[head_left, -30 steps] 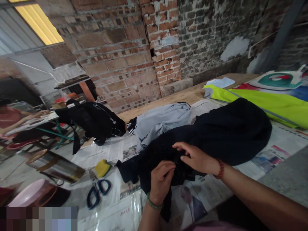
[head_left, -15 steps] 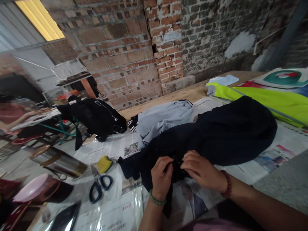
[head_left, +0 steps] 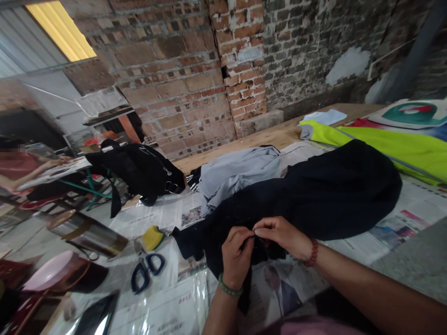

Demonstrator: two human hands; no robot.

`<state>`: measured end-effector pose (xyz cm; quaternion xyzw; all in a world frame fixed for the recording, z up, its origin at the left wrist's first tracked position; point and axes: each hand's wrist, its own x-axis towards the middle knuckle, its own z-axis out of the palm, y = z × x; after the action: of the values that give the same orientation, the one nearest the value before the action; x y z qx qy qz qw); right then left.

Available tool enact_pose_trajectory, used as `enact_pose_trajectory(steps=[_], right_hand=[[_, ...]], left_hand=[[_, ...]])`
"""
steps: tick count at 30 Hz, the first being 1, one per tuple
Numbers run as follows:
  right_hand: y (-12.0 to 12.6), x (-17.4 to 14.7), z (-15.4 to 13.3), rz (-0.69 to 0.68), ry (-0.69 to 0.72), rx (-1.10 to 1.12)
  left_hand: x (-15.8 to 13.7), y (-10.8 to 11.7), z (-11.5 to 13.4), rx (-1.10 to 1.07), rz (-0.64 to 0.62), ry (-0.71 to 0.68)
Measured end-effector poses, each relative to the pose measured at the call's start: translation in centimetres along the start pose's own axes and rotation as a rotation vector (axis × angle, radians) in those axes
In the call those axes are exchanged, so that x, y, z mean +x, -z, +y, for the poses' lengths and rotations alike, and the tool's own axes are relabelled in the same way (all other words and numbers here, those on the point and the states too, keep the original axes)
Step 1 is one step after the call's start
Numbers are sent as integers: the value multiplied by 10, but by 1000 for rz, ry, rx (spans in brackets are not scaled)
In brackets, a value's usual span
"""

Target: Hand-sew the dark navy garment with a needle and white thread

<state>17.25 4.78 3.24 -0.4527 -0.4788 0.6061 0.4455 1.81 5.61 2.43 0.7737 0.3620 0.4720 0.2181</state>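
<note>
A dark navy garment (head_left: 307, 200) lies bunched across the newspaper-covered table in front of me. My left hand (head_left: 237, 256), with a green bead bracelet at the wrist, is closed in a pinch on the dark cloth. My right hand (head_left: 279, 235), wearing a reddish bracelet, has its thumb and forefinger pinched together, almost meeting the left fingertips. Whatever lies between the right fingertips is too small to make out. Beside the garment on the left are blue-handled scissors (head_left: 146, 272) and a yellow sponge (head_left: 152, 238).
Behind the navy cloth lies a light grey garment (head_left: 240, 170), with a black bag (head_left: 146, 172) left of it. A steel flask (head_left: 89, 232), pink bowl (head_left: 52, 270) and phone (head_left: 96, 316) stand or lie left. Right are a neon-yellow vest (head_left: 412, 149) and an iron (head_left: 414, 113). A person sits far left.
My right hand has moved left, bringing its fingertips up against the left ones. The left hand keeps nearly the same place on the dark cloth.
</note>
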Motion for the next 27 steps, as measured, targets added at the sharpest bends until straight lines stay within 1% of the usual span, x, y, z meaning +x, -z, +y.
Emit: enact_pose_trajectory(steps=[2,3,5,8,10,12,16,19,23,27], right_hand=[[-1,1,3,23,-1,49],[-1,2,5,25,2,74],[-2,3,8,35,8,119],[-3,6,9,112,6,189],[-5,9,9,157,-4,240],[-5,11,9,172,-6,293],[-2,20,10,200,-21,423],[6,27,6,221,-9,497],[18,37,-10,127,-8,508],[30,53,-33,122,25,558]], left_hand=[[-1,-1,-1,-16,-4,47],[-1,-2,-1,-34,-6,97],[0,-3,-3,-90,-14,249],[3,-3,-5,-206,-75,505],[4,-1,-5,-304,-137,622],[5,1,-4,-401,-168,702],[6,5,-4,-539,-154,827],[5,7,-6,-606,-138,882],[5,8,-8,-643,-89,913],[5,8,-7,-649,4,960]])
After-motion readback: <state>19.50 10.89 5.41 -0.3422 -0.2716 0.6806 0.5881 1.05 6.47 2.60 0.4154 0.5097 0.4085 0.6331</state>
